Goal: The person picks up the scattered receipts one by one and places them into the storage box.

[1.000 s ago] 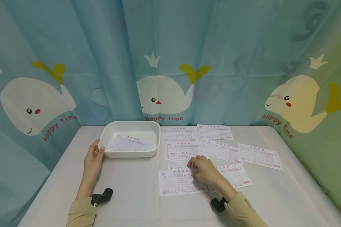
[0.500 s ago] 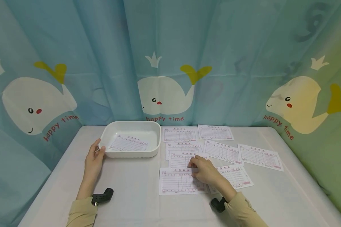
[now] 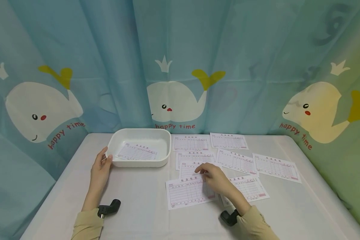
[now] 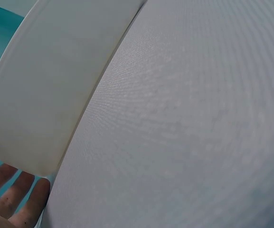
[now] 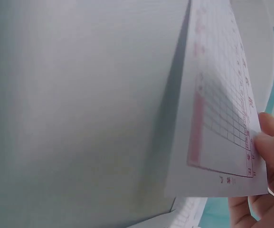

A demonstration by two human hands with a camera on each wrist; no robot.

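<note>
My right hand pinches a receipt slip by its upper right part, over the near end of the spread slips. The right wrist view shows thumb and fingers at the edge of this slip, which is tilted off the cloth and has a red printed grid. At the left, my left hand holds the near left corner of a white plastic tray, thumb at the rim. In the left wrist view its fingertips lie against the end of the tray. One receipt slip shows inside the tray.
Several more receipt slips lie to the right of the tray, among them a far one, a far right one and one beside my right forearm. White cloth covers the table. A whale-print curtain hangs behind.
The near receipt slip has tilted, its left end turning toward me, as my right hand lifts its pinched edge slightly and shifts a little left. My left hand stays at the tray.
</note>
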